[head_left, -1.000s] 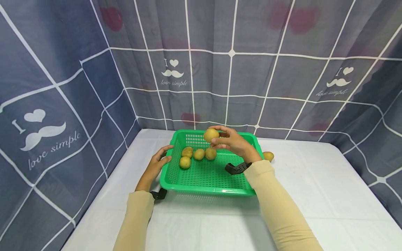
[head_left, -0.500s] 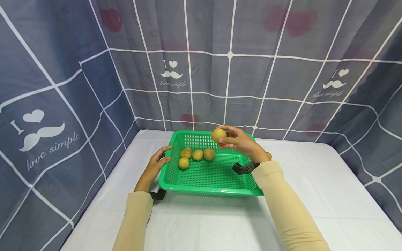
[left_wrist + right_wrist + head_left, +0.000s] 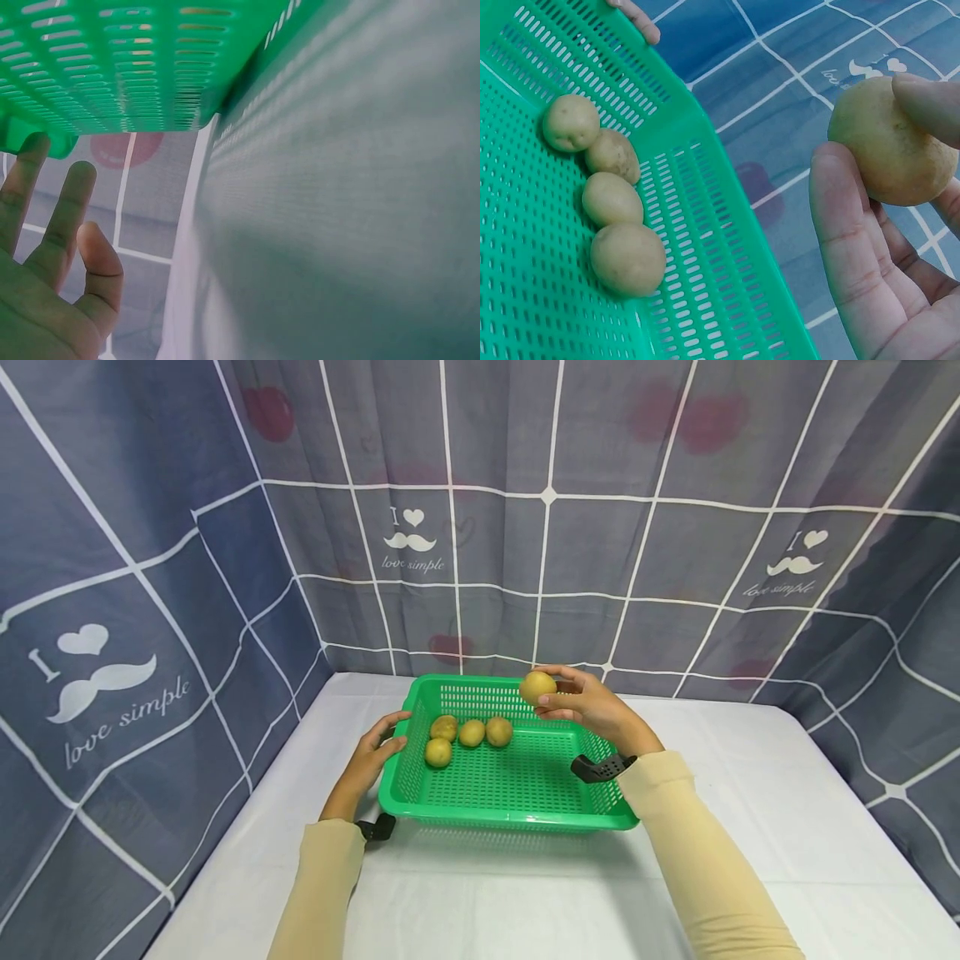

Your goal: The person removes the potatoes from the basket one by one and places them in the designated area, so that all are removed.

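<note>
My right hand [image 3: 597,708] holds a round yellow potato [image 3: 536,688] between thumb and fingers, above the back right part of a green plastic basket [image 3: 517,819]. The right wrist view shows the thumb pressing one side of the potato [image 3: 889,142] and fingers bent along the other. Several potatoes lie in the basket's back left area, among them a rounder one [image 3: 498,732] at the right end of the row. My left hand [image 3: 366,760] rests at the basket's left rim. Its fingers [image 3: 64,217] are spread and fairly straight in the left wrist view, with one tip at the rim.
The basket stands on a white cloth-covered table [image 3: 480,906]. Behind and at the left hangs a blue-grey curtain [image 3: 495,543] with white lines and printed lettering. A black wrist strap [image 3: 602,768] on the right arm hangs over the basket's right side.
My right hand has carried the potato to the right over the basket. The potato on the table beyond the basket's right side has become hidden behind the arm. My left hand stays at the rim.
</note>
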`<state>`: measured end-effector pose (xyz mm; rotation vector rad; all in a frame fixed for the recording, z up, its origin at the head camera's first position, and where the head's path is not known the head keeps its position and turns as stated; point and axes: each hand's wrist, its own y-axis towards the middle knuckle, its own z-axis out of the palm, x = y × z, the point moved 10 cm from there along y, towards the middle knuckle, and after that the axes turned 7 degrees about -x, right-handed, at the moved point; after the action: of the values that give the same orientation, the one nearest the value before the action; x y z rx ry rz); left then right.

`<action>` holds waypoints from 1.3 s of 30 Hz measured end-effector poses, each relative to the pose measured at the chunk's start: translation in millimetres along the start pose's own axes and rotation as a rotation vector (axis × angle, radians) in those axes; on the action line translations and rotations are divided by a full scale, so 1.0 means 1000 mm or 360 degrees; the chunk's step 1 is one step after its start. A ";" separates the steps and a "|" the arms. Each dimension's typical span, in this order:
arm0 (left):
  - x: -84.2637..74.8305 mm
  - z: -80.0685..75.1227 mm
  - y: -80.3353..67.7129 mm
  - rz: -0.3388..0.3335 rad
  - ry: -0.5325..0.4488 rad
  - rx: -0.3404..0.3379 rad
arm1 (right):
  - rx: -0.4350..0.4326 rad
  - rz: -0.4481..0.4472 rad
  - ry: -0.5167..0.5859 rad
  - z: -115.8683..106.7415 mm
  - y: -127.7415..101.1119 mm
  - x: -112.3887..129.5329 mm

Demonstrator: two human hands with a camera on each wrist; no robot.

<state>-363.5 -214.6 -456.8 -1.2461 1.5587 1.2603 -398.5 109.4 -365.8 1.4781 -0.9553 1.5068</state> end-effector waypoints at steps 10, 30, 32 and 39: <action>0.000 0.000 -0.001 -0.0011 -0.0008 0.0006 | -0.0029 -0.0009 -0.0061 -0.018 -0.009 -0.002; 0.002 0.000 0.001 -0.0014 -0.0016 -0.0004 | -0.0091 0.0017 -0.0151 -0.050 -0.029 0.001; 0.003 0.000 0.001 -0.0010 -0.0012 -0.0003 | -0.0092 0.0016 -0.0165 -0.054 -0.031 0.001; 0.003 0.000 0.002 0.0002 -0.0029 -0.0006 | -0.0094 -0.0030 -0.0187 -0.066 -0.040 0.001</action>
<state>-366.3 -214.9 -459.6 -1.2331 1.5447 1.2729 -387.5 185.7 -367.1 1.5428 -1.0434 1.3787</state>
